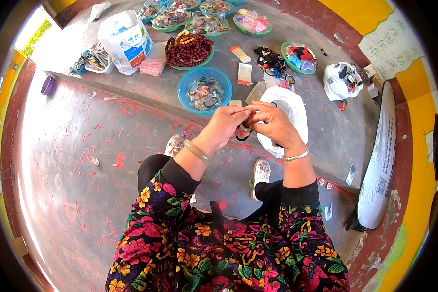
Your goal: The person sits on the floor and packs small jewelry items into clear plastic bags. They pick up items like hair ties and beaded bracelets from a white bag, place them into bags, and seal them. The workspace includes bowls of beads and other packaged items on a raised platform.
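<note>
My left hand (223,124) and my right hand (276,127) meet in front of me, fingertips pinched together. Between them is a black hair tie (244,138) with a small red piece (252,113) on it; fingers cover much of it. Both hands are closed on this hair tie. Under and beyond my right hand lies an open white plastic bag (294,109), with dark loops partly visible at its edge. Just past my left hand stands a blue basin (181,95) holding small clear packets and dark bands.
Beaded strands fill a green basin (210,59). Several bowls of packets stand behind it. A white shopping bag (113,39) and pink sheets (152,66) are at the far left. Another stuffed white bag (334,87) sits right, near a long wrapped object (374,180). Red scraps litter the floor.
</note>
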Motion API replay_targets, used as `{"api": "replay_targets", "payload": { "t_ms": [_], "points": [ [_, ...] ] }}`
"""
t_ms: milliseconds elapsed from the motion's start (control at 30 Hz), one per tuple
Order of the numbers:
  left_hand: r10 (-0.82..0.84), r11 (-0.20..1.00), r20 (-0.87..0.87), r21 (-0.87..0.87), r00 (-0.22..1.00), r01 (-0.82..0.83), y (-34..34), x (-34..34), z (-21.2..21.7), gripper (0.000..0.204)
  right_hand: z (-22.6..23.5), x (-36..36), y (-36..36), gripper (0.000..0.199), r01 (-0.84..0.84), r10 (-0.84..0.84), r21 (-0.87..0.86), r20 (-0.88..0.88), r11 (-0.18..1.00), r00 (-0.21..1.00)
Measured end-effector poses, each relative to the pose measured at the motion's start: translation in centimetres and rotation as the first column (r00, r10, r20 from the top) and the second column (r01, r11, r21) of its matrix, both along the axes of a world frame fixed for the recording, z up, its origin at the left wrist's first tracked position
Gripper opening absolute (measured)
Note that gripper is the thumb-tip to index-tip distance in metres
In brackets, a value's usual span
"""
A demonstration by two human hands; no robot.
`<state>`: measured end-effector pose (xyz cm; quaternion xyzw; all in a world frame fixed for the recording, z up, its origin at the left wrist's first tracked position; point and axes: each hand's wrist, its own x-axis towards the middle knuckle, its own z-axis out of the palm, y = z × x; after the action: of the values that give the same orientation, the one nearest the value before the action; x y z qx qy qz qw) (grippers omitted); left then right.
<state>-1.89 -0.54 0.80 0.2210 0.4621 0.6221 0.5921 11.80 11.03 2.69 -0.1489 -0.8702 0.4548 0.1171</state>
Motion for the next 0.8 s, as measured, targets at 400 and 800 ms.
{"api": "replay_targets", "payload": {
  "t_ms": [400, 800],
  "points": [
    [0.096, 0.988, 0.308, 0.083, 0.947, -0.128, -0.2, -1.7, 0.2, 0.024, 0.3, 0.2, 0.2, 0.03, 0.247, -0.348, -0.472, -0.138, 0.846, 0.927],
    [0.298, 0.917, 0.507, 0.084, 0.809, -0.391, 0.6, -2.4, -1.0, 0.031, -0.6, -0.8, -0.8, 0.027, 0.243, -0.226, -0.493, 0.094, 0.836, 0.97]
  ]
}}
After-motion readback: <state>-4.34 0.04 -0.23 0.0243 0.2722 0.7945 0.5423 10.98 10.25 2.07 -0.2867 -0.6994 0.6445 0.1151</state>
